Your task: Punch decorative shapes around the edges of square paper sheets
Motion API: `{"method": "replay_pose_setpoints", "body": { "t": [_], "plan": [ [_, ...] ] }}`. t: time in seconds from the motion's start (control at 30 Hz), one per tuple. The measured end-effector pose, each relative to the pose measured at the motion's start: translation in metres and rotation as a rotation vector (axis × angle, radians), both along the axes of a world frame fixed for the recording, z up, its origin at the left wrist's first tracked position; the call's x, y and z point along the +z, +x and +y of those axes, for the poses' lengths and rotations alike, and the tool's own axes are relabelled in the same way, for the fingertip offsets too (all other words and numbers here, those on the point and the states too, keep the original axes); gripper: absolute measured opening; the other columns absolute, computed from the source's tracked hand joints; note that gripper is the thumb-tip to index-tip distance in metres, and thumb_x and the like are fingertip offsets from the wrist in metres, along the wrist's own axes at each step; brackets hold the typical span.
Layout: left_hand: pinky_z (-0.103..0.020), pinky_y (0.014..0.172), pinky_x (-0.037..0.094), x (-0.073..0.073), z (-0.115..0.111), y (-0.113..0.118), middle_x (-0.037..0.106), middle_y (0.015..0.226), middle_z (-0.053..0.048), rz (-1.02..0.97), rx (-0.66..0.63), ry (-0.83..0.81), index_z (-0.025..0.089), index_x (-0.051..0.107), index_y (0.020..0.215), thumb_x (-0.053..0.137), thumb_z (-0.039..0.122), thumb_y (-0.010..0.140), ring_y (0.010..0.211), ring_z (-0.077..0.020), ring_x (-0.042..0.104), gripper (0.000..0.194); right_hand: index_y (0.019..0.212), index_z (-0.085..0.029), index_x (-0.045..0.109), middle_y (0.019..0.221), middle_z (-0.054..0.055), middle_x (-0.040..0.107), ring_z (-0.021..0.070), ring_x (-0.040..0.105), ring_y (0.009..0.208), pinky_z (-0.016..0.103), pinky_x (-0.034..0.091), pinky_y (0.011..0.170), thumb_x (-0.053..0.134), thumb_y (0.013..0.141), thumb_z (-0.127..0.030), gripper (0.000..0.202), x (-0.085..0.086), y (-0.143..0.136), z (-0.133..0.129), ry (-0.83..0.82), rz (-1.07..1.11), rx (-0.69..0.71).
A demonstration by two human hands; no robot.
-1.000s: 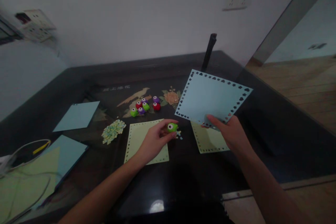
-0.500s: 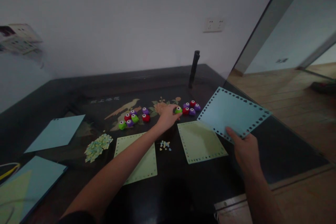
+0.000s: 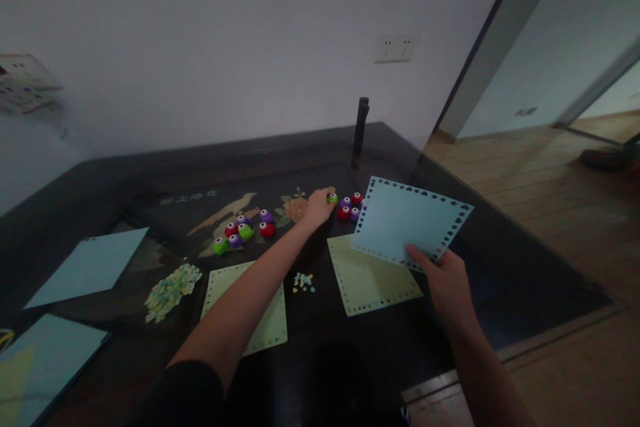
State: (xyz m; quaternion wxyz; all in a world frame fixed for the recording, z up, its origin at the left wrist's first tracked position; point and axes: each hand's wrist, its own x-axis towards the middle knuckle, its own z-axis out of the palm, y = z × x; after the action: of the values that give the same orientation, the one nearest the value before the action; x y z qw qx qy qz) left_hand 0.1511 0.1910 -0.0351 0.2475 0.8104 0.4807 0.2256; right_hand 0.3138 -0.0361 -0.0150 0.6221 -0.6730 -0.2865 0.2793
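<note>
Green punch (image 3: 333,199) is touched by left hand (image 3: 319,207), grip unclear, beside other punches (image 3: 344,213); sheet (image 3: 407,220) is pinched by right hand (image 3: 447,280).

Beneath the right-hand grip (image 3: 445,283) spreads a glossy black table (image 3: 520,273), its top decorated with a bird (image 3: 223,212) in the area left of and beyond the grip. Farther past it rises a plain pale wall (image 3: 225,47) with a double power socket (image 3: 394,49). Right of the grip, wood-look plank flooring (image 3: 520,160) runs to another pale wall (image 3: 555,73), whose small fitting (image 3: 526,111) may be an outlet. The light is dim and greyish.
</note>
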Motion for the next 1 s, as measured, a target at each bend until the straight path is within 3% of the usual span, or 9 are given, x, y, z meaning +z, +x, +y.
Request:
{"method": "replay_pose_setpoints", "body": {
  "t": [0.13, 0.23, 0.33, 0.4, 0.5, 0.63, 0.8, 1.0],
  "plan": [
    [-0.043, 0.084, 0.053, 0.001, 0.007, 0.011, 0.058, 0.121, -0.010, -0.056, -0.010, 0.011, 0.017, 0.055, 0.120, 0.056, 0.033, 0.091, 0.101, -0.0222, 0.060, 0.033, 0.084, -0.016, 0.073, 0.083, 0.007, 0.076, 0.0255, 0.070, 0.073, 0.041, 0.056, 0.070, 0.078, 0.062, -0.040, 0.032, -0.007, 0.003, 0.001, -0.003, 0.037, 0.049],
    [-0.041, 0.091, 0.050, 0.008, -0.004, 0.006, 0.056, 0.124, -0.012, -0.140, 0.001, 0.028, 0.015, 0.056, 0.119, 0.056, 0.025, 0.090, 0.107, -0.0228, 0.058, 0.031, 0.084, -0.016, 0.073, 0.082, 0.006, 0.076, 0.0251, 0.070, 0.072, 0.040, 0.056, 0.070, 0.078, 0.063, -0.041, 0.033, -0.009, 0.003, 0.001, -0.015, 0.064, 0.082],
    [-0.036, 0.092, 0.047, 0.022, -0.029, -0.008, 0.060, 0.120, -0.014, -0.234, -0.013, 0.010, 0.012, 0.060, 0.113, 0.050, 0.016, 0.090, 0.104, -0.0217, 0.060, 0.025, 0.083, -0.015, 0.073, 0.081, 0.006, 0.076, 0.0250, 0.070, 0.069, 0.039, 0.056, 0.067, 0.079, 0.063, -0.040, 0.032, -0.007, 0.001, 0.000, -0.043, 0.088, 0.115],
    [-0.034, 0.086, 0.049, 0.031, -0.052, -0.020, 0.068, 0.101, -0.010, -0.288, -0.066, -0.037, 0.013, 0.065, 0.100, 0.047, 0.020, 0.092, 0.094, -0.0208, 0.063, 0.021, 0.081, -0.015, 0.073, 0.080, 0.007, 0.076, 0.0253, 0.070, 0.067, 0.039, 0.056, 0.066, 0.079, 0.062, -0.040, 0.032, -0.006, -0.001, -0.001, -0.056, 0.100, 0.144],
    [-0.030, 0.073, 0.051, 0.039, -0.085, -0.035, 0.068, 0.077, -0.004, -0.357, -0.170, -0.133, 0.016, 0.067, 0.085, 0.045, 0.030, 0.093, 0.075, -0.0175, 0.064, 0.027, 0.081, -0.015, 0.074, 0.080, 0.007, 0.076, 0.0255, 0.070, 0.067, 0.039, 0.056, 0.065, 0.080, 0.061, -0.041, 0.033, -0.007, -0.004, -0.002, -0.068, 0.117, 0.198],
    [-0.027, 0.067, 0.051, 0.037, -0.111, -0.050, 0.067, 0.074, -0.002, -0.449, -0.177, -0.227, 0.015, 0.064, 0.085, 0.055, 0.027, 0.085, 0.069, -0.0151, 0.063, 0.014, 0.080, -0.016, 0.074, 0.080, 0.007, 0.076, 0.0248, 0.069, 0.066, 0.039, 0.056, 0.065, 0.081, 0.060, -0.040, 0.033, -0.009, -0.008, -0.002, -0.085, 0.123, 0.260],
    [-0.027, 0.066, 0.051, 0.027, -0.120, -0.061, 0.065, 0.072, -0.002, -0.520, -0.130, -0.282, 0.016, 0.060, 0.082, 0.058, 0.022, 0.080, 0.067, -0.0137, 0.063, 0.007, 0.083, -0.016, 0.072, 0.077, 0.007, 0.075, 0.0237, 0.068, 0.065, 0.039, 0.055, 0.062, 0.079, 0.060, -0.046, 0.038, -0.009, -0.007, -0.001, -0.057, 0.083, 0.279],
    [-0.027, 0.064, 0.051, 0.028, -0.134, -0.066, 0.065, 0.070, 0.003, -0.548, -0.052, -0.299, 0.020, 0.047, 0.105, 0.062, 0.020, 0.078, 0.064, -0.0142, 0.065, 0.031, 0.087, -0.017, 0.070, 0.078, 0.006, 0.073, 0.0190, 0.064, 0.066, 0.031, 0.050, 0.059, 0.073, 0.064, -0.043, 0.034, -0.011, 0.002, 0.001, 0.011, -0.094, 0.173]
  ]
}}
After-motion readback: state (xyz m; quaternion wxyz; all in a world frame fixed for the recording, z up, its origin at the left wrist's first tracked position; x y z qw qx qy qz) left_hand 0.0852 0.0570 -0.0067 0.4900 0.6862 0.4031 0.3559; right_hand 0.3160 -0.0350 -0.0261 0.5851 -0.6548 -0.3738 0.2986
